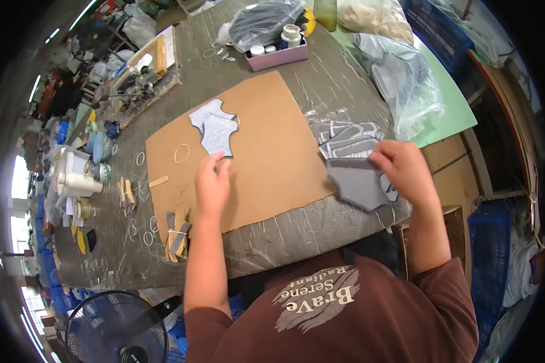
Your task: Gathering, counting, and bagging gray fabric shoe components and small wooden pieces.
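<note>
Two overlapping pale grey, curved-edged cut pieces (pixel 217 128) lie on a brown cardboard sheet (pixel 272 157). At their lower tip, the fingers of my left hand (pixel 213 186) are closed on the end of one piece. To the right, my right hand (pixel 406 172) pinches the upper right corner of a darker grey cut piece (pixel 358 183), which overhangs the cardboard's right edge. Just behind it sits a fanned stack of grey cut pieces with pale edges (pixel 351 140). My right fingertips partly hide the corner they grip.
A pink box (pixel 278 58) with small jars stands at the back. Clear plastic bags (pixel 406 78) rest on a green sheet (pixel 460 118) at the right. Rubber bands (pixel 181 153) and banded strips (pixel 177 236) lie to the left. A black fan (pixel 116 330) stands below the table edge.
</note>
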Tool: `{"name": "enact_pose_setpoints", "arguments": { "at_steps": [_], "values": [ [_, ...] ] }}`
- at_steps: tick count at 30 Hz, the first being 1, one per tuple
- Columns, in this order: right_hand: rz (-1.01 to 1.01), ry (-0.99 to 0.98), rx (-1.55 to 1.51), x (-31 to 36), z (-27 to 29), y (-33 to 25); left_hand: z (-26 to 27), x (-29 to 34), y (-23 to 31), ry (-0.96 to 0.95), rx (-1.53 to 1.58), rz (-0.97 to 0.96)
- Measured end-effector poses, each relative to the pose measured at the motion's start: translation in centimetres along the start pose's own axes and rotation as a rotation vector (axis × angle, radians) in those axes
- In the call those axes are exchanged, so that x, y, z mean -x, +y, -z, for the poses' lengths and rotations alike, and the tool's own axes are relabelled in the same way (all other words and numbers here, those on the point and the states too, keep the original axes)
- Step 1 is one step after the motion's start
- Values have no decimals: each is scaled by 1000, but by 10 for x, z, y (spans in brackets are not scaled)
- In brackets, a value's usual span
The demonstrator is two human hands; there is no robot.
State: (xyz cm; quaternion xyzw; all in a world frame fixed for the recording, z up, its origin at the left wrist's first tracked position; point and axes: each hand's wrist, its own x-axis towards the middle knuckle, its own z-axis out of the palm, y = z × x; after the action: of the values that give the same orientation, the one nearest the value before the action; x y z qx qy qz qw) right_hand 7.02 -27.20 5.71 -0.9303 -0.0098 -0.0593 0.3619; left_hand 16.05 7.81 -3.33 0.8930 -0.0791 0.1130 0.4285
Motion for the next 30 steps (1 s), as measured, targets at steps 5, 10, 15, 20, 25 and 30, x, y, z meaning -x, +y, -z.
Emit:
{"name": "enact_pose_setpoints", "arguments": {
  "at_steps": [5,10,15,20,25,30],
  "values": [
    [4,85,262,-12,-2,31,-3,-110,-31,22,-334,113],
    [-11,266,135,1,0,20,-3,-135,-80,-99,-416,142],
    [-159,241,-710,26,25,10,-15,-52,-6,-307,-498,120],
    [-71,-156,-1137,20,-31,-19,-19,47,35,-255,-291,69],
    [-212,-443,-1452,21,-88,-43,-19,70,40,-3,29,75],
    [-98,-398,-1113,35,-113,-48,-2,88,85,-217,501,224]
  ]
}}
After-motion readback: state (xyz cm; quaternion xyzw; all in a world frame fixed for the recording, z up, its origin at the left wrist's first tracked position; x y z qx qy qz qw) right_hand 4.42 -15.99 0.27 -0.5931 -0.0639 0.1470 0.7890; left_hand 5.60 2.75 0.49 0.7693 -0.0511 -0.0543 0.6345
